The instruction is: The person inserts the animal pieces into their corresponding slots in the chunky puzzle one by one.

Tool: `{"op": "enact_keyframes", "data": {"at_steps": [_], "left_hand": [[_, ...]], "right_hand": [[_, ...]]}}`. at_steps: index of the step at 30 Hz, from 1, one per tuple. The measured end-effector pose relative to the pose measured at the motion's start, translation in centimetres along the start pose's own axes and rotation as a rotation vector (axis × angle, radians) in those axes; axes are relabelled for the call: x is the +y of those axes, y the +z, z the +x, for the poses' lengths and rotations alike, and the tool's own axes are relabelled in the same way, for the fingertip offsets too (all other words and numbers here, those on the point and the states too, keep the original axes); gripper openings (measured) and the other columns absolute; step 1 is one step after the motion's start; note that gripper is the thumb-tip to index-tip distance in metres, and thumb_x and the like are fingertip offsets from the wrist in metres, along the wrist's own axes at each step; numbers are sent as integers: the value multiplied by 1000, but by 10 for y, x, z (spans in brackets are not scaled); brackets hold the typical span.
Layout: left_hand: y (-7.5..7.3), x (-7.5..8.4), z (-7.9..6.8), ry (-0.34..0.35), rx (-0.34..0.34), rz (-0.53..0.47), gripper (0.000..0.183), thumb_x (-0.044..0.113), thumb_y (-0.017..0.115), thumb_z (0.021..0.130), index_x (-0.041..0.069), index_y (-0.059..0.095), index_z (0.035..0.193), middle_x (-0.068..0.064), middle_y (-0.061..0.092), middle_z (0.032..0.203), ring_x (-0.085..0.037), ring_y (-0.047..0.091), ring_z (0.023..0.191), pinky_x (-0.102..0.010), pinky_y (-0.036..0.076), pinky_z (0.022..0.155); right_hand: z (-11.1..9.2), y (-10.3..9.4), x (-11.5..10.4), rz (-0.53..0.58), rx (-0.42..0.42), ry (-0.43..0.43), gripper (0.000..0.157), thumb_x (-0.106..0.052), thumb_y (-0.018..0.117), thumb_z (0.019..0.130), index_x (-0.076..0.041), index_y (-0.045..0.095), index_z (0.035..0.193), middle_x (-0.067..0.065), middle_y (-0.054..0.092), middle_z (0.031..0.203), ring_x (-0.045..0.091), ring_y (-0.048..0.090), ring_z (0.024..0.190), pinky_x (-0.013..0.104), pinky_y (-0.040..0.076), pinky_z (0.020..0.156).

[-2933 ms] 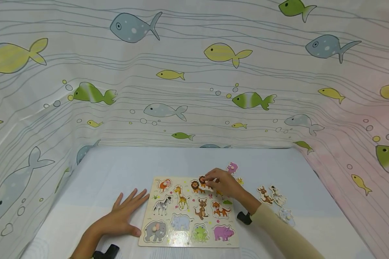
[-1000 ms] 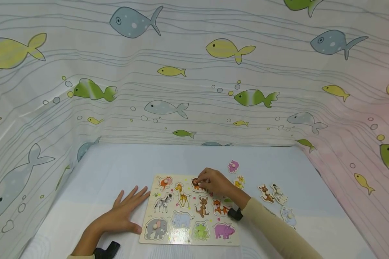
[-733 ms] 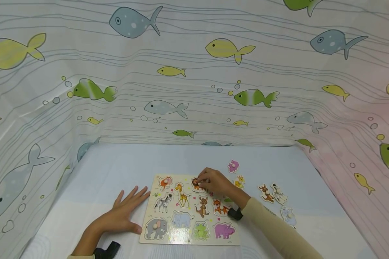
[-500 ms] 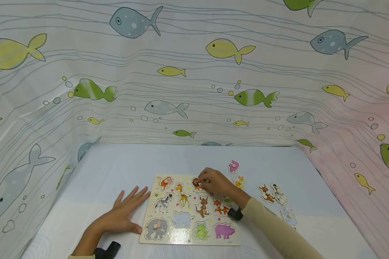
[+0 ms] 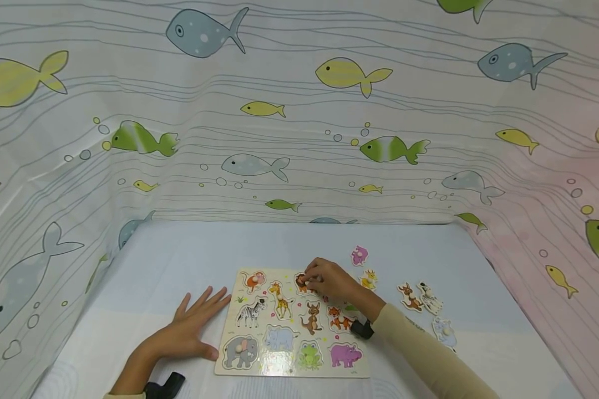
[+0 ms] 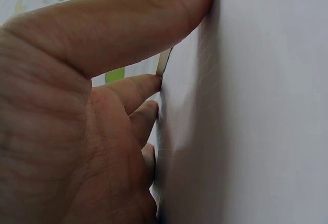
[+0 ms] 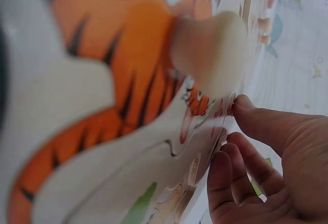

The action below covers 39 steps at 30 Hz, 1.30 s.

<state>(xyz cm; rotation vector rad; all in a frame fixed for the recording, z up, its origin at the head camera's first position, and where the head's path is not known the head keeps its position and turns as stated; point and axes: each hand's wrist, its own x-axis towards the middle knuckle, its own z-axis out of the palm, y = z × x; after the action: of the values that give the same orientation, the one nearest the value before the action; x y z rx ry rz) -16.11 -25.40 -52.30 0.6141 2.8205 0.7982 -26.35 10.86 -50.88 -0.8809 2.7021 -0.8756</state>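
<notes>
On the table lies an animal puzzle board [image 5: 324,373]. My right hand [image 5: 331,281] pinches a lion piece [image 5: 300,282] over the lion spot in its top row, fingers covering part of the piece. In the right wrist view, the thumb and curled fingers of that hand [image 7: 287,167] meet close to the board's surface. A tiger piece [image 7: 143,55] with a pale knob [image 7: 215,55] fills the foreground there. My left hand [image 5: 189,327] rests with spread fingers beside the board's left edge; in the left wrist view its palm [image 6: 102,142] faces the camera.
Right of the board lie a purple hippo piece [image 5: 359,255], a yellow piece [image 5: 368,280], a kangaroo piece [image 5: 410,298], a zebra piece [image 5: 430,299] and a pale blue piece [image 5: 445,332]. Knobbed monkey [image 5: 253,281] and elephant [image 5: 240,352] pieces sit in the board.
Since the earliest frame my right hand has brought the lion piece left and down onto the printed lion. Over the last second it holds still there. The left hand has stayed put.
</notes>
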Motion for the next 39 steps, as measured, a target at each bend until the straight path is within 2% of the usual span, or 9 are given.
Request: {"op": "enact_keyframes", "data": {"at_steps": [4,16,20,25,29,33,39], "left_hand": [[0,-1,0,8,0,-1,118,70,70,46,23,30,146,-6,24,155,-42,9,142,-62,-10,109],[-1,0,0,23,5,-8,117,68,72,47,22,31,146,-7,24,154,-43,10,142,-63,-9,109],[-2,0,-1,25,6,-9,117,68,72,47,22,31,146,-7,24,154,-43,10,142,-63,-9,109],[-1,0,-1,22,4,-13,117,68,72,47,22,31,146,-8,25,154,-44,10,142,-63,-10,109],[0,1,0,30,1,-11,116,68,72,48,21,31,146,-8,24,154,-44,10,141,-63,-10,108],[-1,1,-1,53,12,-3,114,65,73,50,19,31,146,-10,25,154,-47,11,140,-64,-10,108],[-1,2,-2,58,11,-2,113,64,73,51,19,31,146,-11,25,154,-47,11,140,-64,-10,108]], "right_hand": [[-1,-2,-3,-41,-3,-60,20,-17,64,87,-17,70,106,-1,58,108,12,55,96,22,50,74],[-2,-2,-2,-14,-4,-96,19,-15,65,86,-16,70,104,1,57,108,13,55,92,20,49,69],[-2,-4,-3,4,-19,-73,21,-18,65,85,-17,69,107,0,57,109,12,55,91,21,49,69],[-6,-8,-5,58,-36,4,36,-26,66,86,-18,62,120,0,56,114,14,57,95,24,51,73],[-14,-16,-7,114,-9,29,39,-28,63,88,-15,57,125,4,56,118,18,58,102,28,52,77],[-20,-31,-11,145,41,3,37,-27,61,90,-13,58,123,5,58,119,19,58,102,30,52,78],[-32,-58,-12,113,145,24,31,-32,62,88,-22,61,117,2,63,114,11,60,98,27,51,78]]}}
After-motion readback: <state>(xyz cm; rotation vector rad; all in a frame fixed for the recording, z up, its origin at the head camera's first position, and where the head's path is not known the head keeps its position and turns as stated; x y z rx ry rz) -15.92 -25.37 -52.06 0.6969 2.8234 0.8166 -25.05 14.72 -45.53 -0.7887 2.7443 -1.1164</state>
